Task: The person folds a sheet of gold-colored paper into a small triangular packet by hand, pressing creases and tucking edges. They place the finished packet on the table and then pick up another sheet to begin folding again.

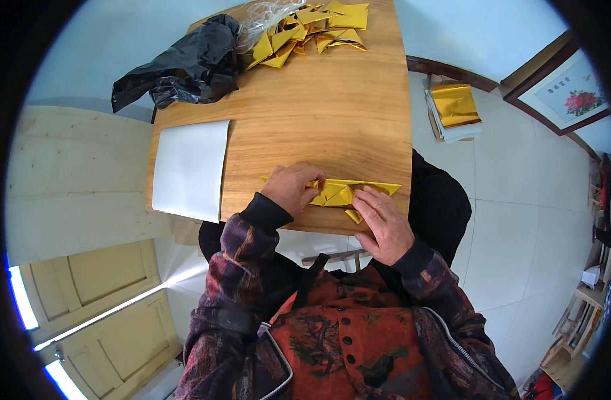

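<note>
A partly folded sheet of gold foil paper [335,194] lies near the front edge of the wooden table [305,123], long and narrow with pointed ends. My left hand [292,191] has its thumb and fingertips closed in a pinch on the left part of the paper. On the right part, my right hand [387,227] rests its outstretched fingertips, with the thumb held apart. A small gold corner pokes out below the paper beside my right fingers. Some folds under my hands are hidden.
Folded gold foil pieces [299,33] are heaped at the far end, beside a clear plastic bag [262,20] and a black plastic bag [185,67]. A grey-white sheet [191,170] lies at left. On the floor at right sits a gold-topped paper stack [454,105].
</note>
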`<action>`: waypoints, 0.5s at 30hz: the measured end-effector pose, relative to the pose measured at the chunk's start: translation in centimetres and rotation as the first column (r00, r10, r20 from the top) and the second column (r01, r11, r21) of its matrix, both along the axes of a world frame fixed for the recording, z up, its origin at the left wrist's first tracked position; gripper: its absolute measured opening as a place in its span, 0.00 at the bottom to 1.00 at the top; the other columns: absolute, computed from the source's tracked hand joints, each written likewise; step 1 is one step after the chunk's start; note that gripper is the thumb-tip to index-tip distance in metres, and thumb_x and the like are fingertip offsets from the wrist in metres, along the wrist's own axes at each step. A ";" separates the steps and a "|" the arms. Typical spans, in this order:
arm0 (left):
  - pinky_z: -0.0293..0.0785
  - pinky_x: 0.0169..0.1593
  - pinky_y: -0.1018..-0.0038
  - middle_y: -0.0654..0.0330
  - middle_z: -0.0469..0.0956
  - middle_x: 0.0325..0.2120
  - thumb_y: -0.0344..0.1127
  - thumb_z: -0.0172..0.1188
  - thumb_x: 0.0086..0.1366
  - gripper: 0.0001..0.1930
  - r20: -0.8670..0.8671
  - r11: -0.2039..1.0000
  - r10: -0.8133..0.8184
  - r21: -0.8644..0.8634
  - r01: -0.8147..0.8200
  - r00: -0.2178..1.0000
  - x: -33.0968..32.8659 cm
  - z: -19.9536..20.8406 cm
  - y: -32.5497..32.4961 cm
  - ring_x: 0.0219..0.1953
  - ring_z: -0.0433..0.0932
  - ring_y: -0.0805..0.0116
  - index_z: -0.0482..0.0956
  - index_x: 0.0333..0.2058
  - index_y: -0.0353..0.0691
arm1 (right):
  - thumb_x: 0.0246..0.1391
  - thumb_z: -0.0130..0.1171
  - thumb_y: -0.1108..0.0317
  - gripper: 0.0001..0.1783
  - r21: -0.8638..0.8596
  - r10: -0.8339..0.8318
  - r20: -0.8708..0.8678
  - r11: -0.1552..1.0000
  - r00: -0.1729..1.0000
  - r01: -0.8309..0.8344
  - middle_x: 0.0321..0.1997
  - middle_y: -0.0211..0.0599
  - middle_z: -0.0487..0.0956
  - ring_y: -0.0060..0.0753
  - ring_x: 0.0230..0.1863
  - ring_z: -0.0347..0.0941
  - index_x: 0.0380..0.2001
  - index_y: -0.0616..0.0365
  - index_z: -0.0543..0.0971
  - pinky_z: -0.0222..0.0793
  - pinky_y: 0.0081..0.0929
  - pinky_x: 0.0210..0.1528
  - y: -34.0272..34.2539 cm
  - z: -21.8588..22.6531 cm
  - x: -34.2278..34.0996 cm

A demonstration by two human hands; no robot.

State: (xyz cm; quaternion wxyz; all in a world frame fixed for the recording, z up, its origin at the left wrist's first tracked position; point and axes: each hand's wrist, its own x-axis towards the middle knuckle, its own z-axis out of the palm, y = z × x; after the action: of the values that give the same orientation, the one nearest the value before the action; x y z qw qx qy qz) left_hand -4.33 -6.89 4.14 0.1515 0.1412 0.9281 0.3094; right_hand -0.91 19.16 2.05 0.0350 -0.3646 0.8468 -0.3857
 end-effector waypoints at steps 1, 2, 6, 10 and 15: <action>0.67 0.44 0.63 0.61 0.80 0.35 0.33 0.59 0.58 0.09 0.009 1.000 0.006 0.000 -0.006 1.000 0.0 -0.2 -0.1 0.40 0.78 0.59 0.77 0.39 0.45 | 0.39 0.68 0.71 0.40 0.009 -0.008 0.007 1.000 1.000 0.008 0.63 0.47 0.67 0.52 0.66 0.61 0.60 0.60 0.67 0.58 0.45 0.67 -0.1 0.0 0.0; 0.66 0.44 0.63 0.62 0.79 0.35 0.32 0.59 0.58 0.09 0.012 1.000 0.011 0.004 -0.011 1.000 0.0 -0.3 -0.1 0.40 0.78 0.59 0.77 0.39 0.45 | 0.39 0.68 0.71 0.40 0.022 -0.010 -0.001 1.000 1.000 0.010 0.63 0.47 0.67 0.52 0.66 0.61 0.60 0.60 0.67 0.58 0.44 0.67 -0.1 0.0 0.0; 0.66 0.43 0.63 0.62 0.79 0.32 0.32 0.59 0.57 0.08 -0.025 0.997 0.060 0.050 -0.059 0.998 0.1 -0.5 0.1 0.39 0.77 0.58 0.76 0.36 0.45 | 0.39 0.68 0.71 0.40 0.053 -0.016 -0.004 0.998 1.000 0.016 0.63 0.47 0.67 0.52 0.66 0.61 0.60 0.62 0.67 0.58 0.44 0.67 -0.2 0.3 0.0; 0.66 0.43 0.64 0.62 0.78 0.31 0.31 0.59 0.56 0.07 -0.036 0.996 0.081 0.034 -0.080 0.996 0.3 -0.2 0.4 0.38 0.77 0.57 0.76 0.35 0.46 | 0.39 0.69 0.70 0.41 0.065 -0.026 -0.003 0.998 1.000 0.026 0.63 0.47 0.66 0.53 0.67 0.59 0.60 0.62 0.67 0.58 0.44 0.67 -0.3 0.4 0.0; 0.65 0.42 0.63 0.62 0.76 0.30 0.30 0.59 0.55 0.07 -0.040 0.995 0.100 0.014 -0.100 0.994 0.4 0.3 0.6 0.38 0.76 0.58 0.76 0.35 0.47 | 0.37 0.71 0.67 0.43 0.116 -0.032 -0.022 0.993 0.999 0.034 0.65 0.46 0.65 0.48 0.68 0.58 0.60 0.63 0.67 0.57 0.42 0.68 -0.5 0.6 0.0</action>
State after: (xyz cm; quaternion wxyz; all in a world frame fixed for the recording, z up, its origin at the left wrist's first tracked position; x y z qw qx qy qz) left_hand -3.96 -6.25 4.40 0.1160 0.1017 0.9350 0.3194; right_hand -0.91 18.67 2.61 0.0413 -0.3516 0.8741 -0.3326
